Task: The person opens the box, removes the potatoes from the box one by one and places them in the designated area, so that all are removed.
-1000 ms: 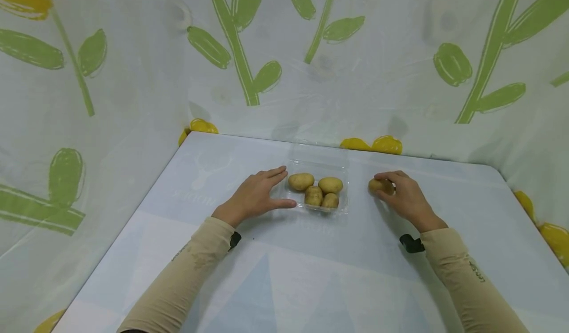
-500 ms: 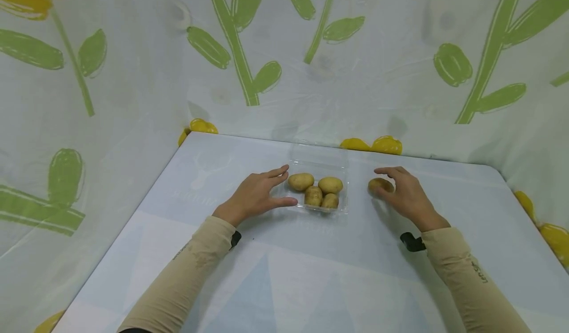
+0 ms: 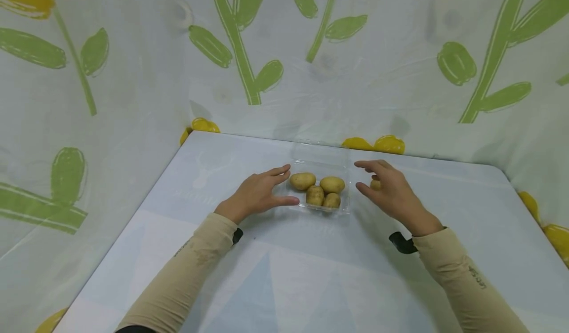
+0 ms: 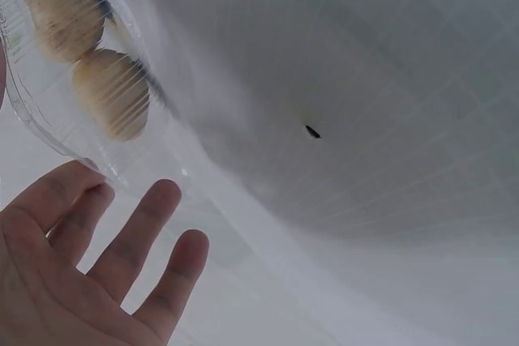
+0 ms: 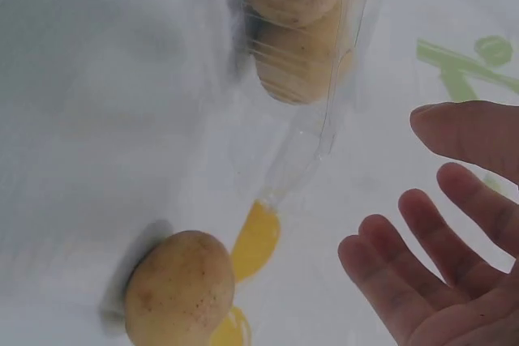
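A: Landmark is the clear plastic tray point(image 3: 321, 167) on the counter point(image 3: 284, 273). What's in it?

B: Four potatoes point(image 3: 303, 180) in the head view, packed together. Tray lid hinged open on the far side.

A: Left hand?

B: Left hand point(image 3: 258, 192) just left of the tray, fingers point(image 3: 279, 173) straight and spread, thumb along the tray's near left corner. It holds nothing. In the left wrist view the fingertips point(image 4: 166, 198) sit right at the tray rim point(image 4: 49, 131); touching or just short of it, can't tell.

A: Right hand?

B: Right hand point(image 3: 387, 189) just right of the tray, fingers point(image 3: 371, 165) loose and open, nothing gripped. A loose potato point(image 3: 376, 185) lies on the counter right of the tray, mostly hidden behind the palm in the head view.

A: Does the wrist camera help there?

B: Yes. The right wrist view shows that loose potato point(image 5: 180, 288) whole, resting on the counter, clearly apart from the fingers point(image 5: 422, 232) and from the tray point(image 5: 324, 131). It also shows two tray potatoes through the ribbed wall. The left wrist view shows two tray potatoes too, plus a small dark speck point(image 4: 312, 130) on the counter.

A: Any writing?

B: Small lettering on the right sleeve point(image 3: 462, 278), too small to read. Faint pale print on the counter left of the tray, unreadable. Backdrop point(image 3: 133, 76) behind the tray has green stems and yellow flowers.
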Tool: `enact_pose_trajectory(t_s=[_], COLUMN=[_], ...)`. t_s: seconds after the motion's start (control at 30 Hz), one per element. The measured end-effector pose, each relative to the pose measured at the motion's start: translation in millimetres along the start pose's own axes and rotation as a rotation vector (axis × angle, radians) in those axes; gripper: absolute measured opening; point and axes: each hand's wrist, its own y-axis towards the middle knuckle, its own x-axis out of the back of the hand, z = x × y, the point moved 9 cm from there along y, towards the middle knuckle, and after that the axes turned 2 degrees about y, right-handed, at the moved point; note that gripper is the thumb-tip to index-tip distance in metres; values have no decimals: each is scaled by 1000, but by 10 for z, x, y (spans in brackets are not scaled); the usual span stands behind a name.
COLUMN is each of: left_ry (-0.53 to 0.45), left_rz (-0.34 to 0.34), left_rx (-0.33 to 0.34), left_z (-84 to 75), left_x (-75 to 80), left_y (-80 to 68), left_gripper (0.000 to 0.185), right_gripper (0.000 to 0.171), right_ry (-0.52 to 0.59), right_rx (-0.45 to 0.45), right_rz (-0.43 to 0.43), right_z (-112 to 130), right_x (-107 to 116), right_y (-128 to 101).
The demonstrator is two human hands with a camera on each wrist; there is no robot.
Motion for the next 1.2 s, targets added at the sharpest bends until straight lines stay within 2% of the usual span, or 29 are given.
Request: enact_pose_trajectory(t_s=[0.3, 0.57, 0.8, 1.03, 1.2], left_ry=[3, -4, -1, 15, 12], left_rz=[-3, -1, 3, 12, 12], left_rx=[2, 2, 4, 21, 16], left_z=[9, 12, 11, 32, 27], left_x=[5, 8, -2, -19, -12], left_y=[3, -1, 2, 2, 0], left_gripper=[90, 91, 91, 93, 93], right_gripper=[50, 51, 50, 44, 40], right_ry=[-9, -11, -35, 22, 20], right_rx=[54, 40, -8, 95, 95], right_rz=[3, 40, 85, 130, 180], right_z=[130, 189, 199, 281, 309], right_x=[-83, -204, -316, -479, -576], right_y=[96, 180, 240, 296, 325])
